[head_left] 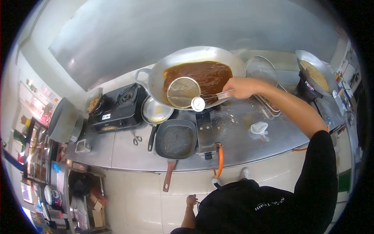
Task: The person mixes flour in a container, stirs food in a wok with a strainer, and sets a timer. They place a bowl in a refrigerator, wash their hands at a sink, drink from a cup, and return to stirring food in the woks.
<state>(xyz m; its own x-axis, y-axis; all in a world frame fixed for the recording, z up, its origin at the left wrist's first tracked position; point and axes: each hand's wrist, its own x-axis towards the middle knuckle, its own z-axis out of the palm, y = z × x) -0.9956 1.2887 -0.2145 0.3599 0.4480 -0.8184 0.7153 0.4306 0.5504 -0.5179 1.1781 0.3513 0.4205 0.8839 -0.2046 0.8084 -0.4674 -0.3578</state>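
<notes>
My right hand (238, 87) is closed round the handle of a round fine-mesh strainer (183, 92). The strainer is held over a large wok (202, 52) of dark brown oil (202, 70), its mesh overlapping the oil and the near rim. A dial thermometer (198, 104) sits at the wok's near rim, just below the strainer's handle. Low beside my body, away from the counter, my left hand (191, 200) hangs with loosely bent fingers and nothing visible in them.
A square grill pan (176, 138) juts its handle past the counter's front edge. Left of it lie a small frying pan (156, 111), scissors (136, 139) and a black gas stove (117, 107). An orange gas hose (221, 160) hangs in front; another wok (323, 87) stands far right.
</notes>
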